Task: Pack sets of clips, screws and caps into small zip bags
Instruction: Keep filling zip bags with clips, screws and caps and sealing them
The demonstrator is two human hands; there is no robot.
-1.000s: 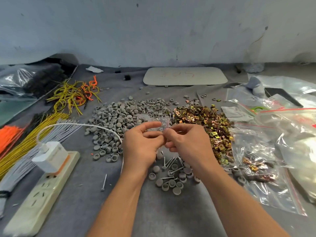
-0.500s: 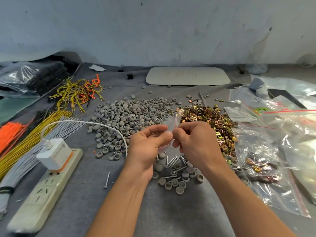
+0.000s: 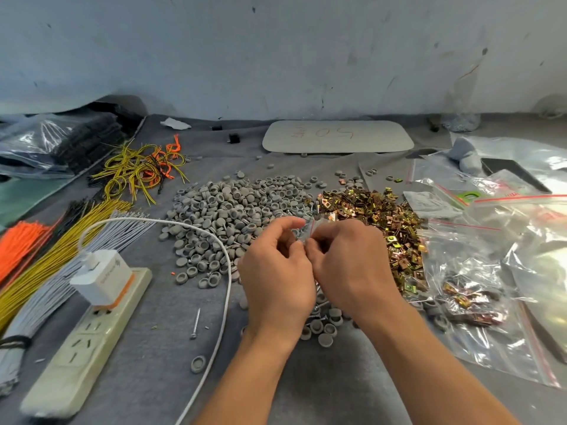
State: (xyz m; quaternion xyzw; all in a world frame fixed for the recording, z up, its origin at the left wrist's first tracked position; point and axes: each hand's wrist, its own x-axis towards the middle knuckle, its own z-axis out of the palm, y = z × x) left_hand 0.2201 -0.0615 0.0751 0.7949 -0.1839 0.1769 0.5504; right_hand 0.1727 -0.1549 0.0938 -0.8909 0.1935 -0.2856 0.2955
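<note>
Head: 2 hands, L hand (image 3: 277, 283) + R hand (image 3: 349, 265), pinch 1 zip bag (image 3: 310, 227).

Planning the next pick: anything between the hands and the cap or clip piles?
Nothing visible. The left hand and right hand pinch the zip bag near where both piles meet: caps left, clips right. The white cable crosses only the caps' near-left part.

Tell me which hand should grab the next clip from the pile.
Right, probably. The right hand sits directly beside the clips, while the left hand is nearer the caps. Both pinch the bag, so the left could hold it alone.
</note>
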